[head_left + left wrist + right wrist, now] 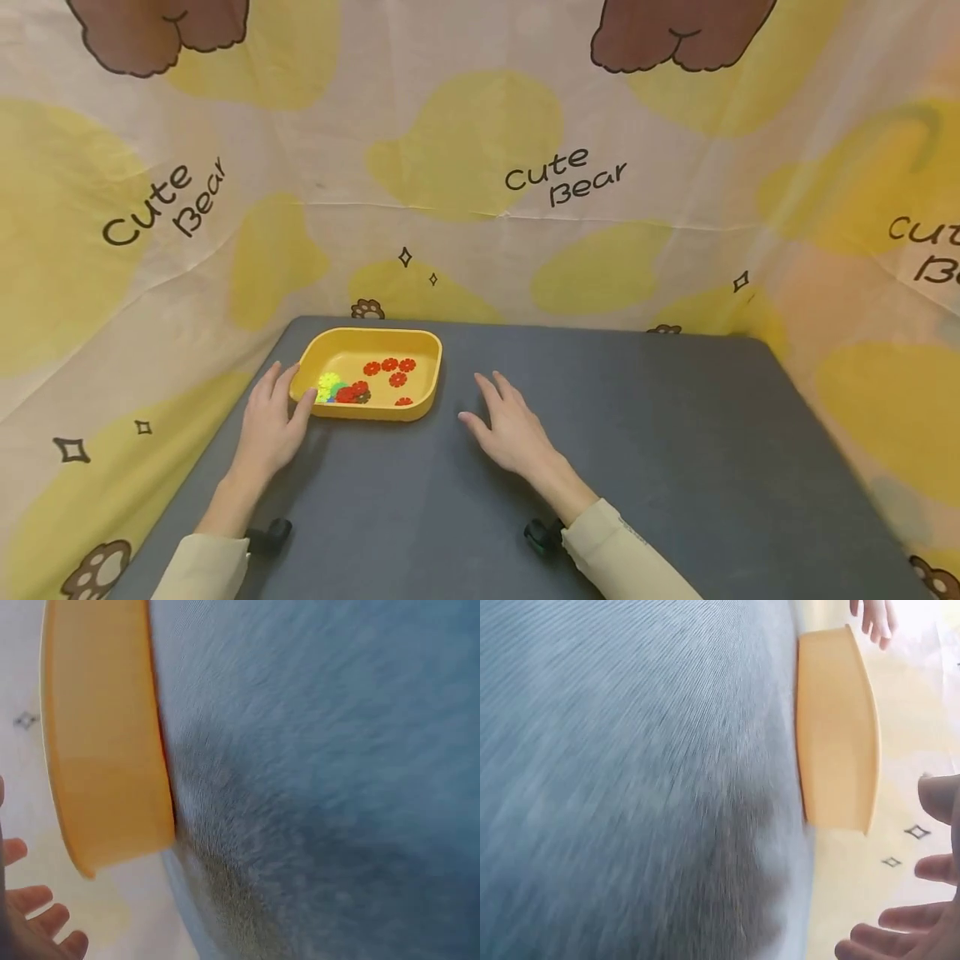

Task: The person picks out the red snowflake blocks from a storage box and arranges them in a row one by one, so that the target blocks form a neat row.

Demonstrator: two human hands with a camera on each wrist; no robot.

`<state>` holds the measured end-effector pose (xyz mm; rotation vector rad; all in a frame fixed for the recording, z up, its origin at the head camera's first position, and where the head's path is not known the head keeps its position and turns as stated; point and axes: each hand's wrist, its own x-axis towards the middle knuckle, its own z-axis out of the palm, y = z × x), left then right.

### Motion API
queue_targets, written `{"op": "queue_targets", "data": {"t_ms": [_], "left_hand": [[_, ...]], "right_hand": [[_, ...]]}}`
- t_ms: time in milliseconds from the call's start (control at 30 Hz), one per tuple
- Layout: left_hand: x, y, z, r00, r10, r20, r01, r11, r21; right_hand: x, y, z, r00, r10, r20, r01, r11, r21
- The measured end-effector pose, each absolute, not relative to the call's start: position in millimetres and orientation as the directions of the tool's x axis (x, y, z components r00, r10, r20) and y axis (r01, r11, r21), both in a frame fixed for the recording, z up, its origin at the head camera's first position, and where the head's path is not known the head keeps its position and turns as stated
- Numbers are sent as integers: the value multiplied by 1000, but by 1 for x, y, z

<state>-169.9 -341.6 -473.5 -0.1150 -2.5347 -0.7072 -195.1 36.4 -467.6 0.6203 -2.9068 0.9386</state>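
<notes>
A shallow yellow tray (378, 412) with rounded corners sits at the far left of the table. Inside it lie red flower-shaped discs (397, 379), and yellow-green discs (327, 385) with a few blue, green and dark ones gather in its near left corner. My left hand (273, 421) hovers by the tray's left end, fingers spread and holding nothing; whether it touches the rim I cannot tell. To the right of the tray, apart from it, my right hand (516, 429) is held over the table with relaxed fingers and nothing in them.
The dark grey-blue table (660, 450) reaches back to a patterned cloth (465, 150) hung behind it and along both sides. A dark wrist strap mount (543, 536) shows under the right sleeve, another (272, 536) at the left.
</notes>
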Motion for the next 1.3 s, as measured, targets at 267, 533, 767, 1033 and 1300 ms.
{"op": "queue_targets", "data": {"t_ms": [267,533,767,1033,1300], "left_hand": [[-186,-356,-475,-934,-159,321,100,745,659],[-195,-360,-481,-976,-145,160,50,569,821],[-204,-362,-486,-981,-165,106,4,520,854],[-207,-366,-487,-987,-140,76,3,461,888],[-202,-362,-485,-993,-104,58,5,445,895]], "right_hand": [[-214,11,-470,-917,-382,115,-354,650,-673],[-234,-10,-475,-908,-405,109,-341,562,-754],[-245,-27,-485,-908,-406,103,-291,433,-853],[-246,-32,-489,-919,-389,71,-215,340,-915],[-241,-23,-489,-925,-376,64,-192,315,-930]]}}
